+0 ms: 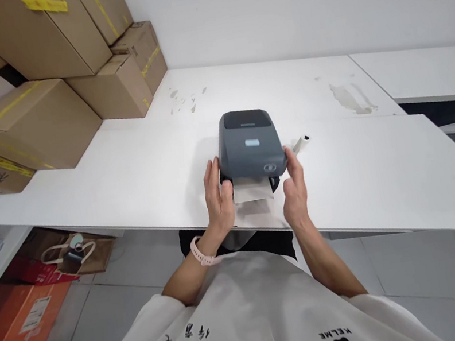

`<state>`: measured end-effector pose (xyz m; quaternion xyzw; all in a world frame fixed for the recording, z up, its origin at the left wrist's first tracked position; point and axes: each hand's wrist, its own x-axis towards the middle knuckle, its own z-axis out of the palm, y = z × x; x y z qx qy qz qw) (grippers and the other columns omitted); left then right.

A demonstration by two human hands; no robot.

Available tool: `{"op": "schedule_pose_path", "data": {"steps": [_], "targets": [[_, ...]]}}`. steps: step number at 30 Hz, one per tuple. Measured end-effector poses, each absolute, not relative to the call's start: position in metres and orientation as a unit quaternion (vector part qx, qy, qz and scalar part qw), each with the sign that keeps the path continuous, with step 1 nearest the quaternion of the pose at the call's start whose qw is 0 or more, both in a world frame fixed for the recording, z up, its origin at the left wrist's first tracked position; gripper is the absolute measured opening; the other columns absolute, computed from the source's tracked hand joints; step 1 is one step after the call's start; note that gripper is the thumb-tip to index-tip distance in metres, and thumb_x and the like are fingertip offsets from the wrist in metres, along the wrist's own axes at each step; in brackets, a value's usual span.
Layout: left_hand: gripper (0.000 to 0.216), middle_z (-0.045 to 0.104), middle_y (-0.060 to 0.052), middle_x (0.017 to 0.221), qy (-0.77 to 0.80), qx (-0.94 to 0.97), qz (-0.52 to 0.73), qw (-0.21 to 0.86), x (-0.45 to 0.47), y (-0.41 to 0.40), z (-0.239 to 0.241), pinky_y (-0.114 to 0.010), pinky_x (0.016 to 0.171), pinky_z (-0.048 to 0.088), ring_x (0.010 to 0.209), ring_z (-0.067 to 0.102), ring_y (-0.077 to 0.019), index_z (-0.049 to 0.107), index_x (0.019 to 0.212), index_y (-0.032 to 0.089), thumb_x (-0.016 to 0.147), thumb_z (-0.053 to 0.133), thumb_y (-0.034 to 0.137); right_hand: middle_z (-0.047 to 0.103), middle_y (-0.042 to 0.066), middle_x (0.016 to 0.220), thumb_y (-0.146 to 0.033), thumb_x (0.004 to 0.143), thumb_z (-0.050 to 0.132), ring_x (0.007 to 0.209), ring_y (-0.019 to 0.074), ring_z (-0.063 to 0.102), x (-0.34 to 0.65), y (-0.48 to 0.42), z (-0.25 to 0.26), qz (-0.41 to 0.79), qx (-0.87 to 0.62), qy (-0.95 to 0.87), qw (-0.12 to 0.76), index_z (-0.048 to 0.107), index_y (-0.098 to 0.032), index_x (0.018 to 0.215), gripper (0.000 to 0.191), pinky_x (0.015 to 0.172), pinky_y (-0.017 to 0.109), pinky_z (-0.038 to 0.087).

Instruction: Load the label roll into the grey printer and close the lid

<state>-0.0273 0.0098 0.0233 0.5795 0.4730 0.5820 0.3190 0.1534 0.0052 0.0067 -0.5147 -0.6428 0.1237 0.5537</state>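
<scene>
A dark grey label printer (249, 146) is in front of me on the white table, between my two hands. My left hand (218, 198) grips its near left corner, with the fingers along the side and the thumb at the front. On the opposite side, my right hand (295, 191) holds the near right corner in the same manner. A strip of pale paper (252, 191) hangs from the printer's near side towards the table edge. Just right of the printer lies a small white roll (301, 143), partly hidden behind it. Whether the printer's base rests fully on the table, I cannot tell.
Several cardboard boxes (40, 123) with yellow tape are stacked at the table's left end. The white table (362, 171) has peeled marks near the wall. An orange box (26, 323) and a bag (97, 253) stand on the floor at left.
</scene>
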Motion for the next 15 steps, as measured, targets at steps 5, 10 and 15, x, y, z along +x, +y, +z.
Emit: {"op": "schedule_pose_path", "data": {"steps": [5,10,15], "targets": [[0.056,0.048,-0.005,0.163,0.46,0.587,0.58,0.328,-0.038,0.082,0.057,-0.047,0.13,0.026,0.159,0.032,-0.0297,0.05,0.151,0.032,0.098,0.055,0.048,0.027,0.006,0.173,-0.062,0.107,0.02,0.162,0.0365,0.023,0.159,0.073,0.072,0.042,-0.518,-0.676,0.522,0.011,-0.037,0.168,0.067,0.128,0.067,0.021],[0.09,0.047,-0.018,0.163,0.581,0.572,0.428,0.389,-0.039,0.13,0.035,-0.055,0.124,0.033,0.154,0.038,-0.039,0.038,0.16,0.019,0.075,0.069,0.018,0.023,0.006,0.173,-0.066,0.105,0.021,0.161,0.0369,0.022,0.174,0.159,0.112,0.008,-0.516,-0.709,0.48,-0.001,-0.04,0.168,0.071,0.125,0.069,0.023],[0.085,0.066,-0.016,0.142,0.555,0.545,0.43,0.459,-0.035,0.135,0.012,-0.049,0.108,0.05,0.129,0.063,-0.034,0.05,0.151,0.018,0.068,0.067,0.012,0.027,0.009,0.171,-0.071,0.101,0.035,0.161,0.0407,0.016,0.186,0.188,0.133,-0.027,-0.496,-0.736,0.46,0.012,-0.036,0.167,0.079,0.121,0.069,0.028]]}}
